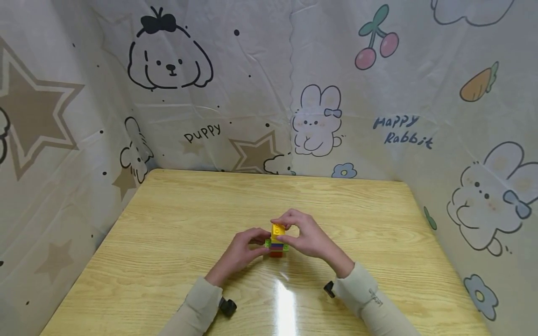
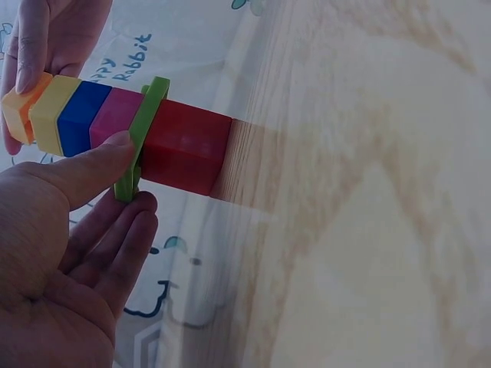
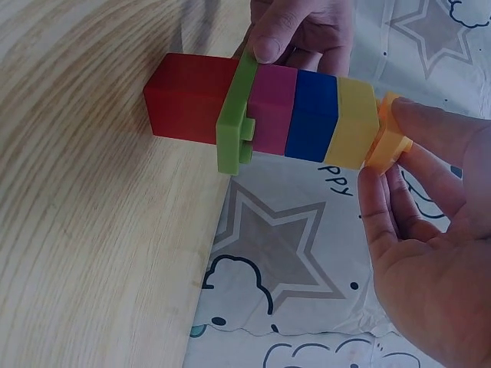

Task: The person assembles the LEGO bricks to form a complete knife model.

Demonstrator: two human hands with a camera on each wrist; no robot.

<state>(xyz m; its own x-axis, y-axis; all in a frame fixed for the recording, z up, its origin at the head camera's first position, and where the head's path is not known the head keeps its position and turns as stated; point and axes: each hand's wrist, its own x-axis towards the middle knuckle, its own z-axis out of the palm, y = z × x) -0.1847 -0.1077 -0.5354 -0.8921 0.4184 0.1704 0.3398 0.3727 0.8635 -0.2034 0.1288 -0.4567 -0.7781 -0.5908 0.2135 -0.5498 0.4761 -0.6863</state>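
A tower of toy building bricks stands upright on the table. From the bottom it has a red section, a wider flat green plate, then a magenta brick, a blue brick and a pale yellow brick. At the top is a thin orange-yellow brick, slightly tilted, with a narrow gap showing below it. My right hand pinches this top brick between thumb and fingers. My left hand grips the tower at the green plate, thumb by the magenta brick, fingers on the plate's end.
The wood-grain table stretches out around the tower. Behind and at both sides hangs a pale cloth printed with cartoon animals and stars. Small black devices sit at both wrists, by the sleeves.
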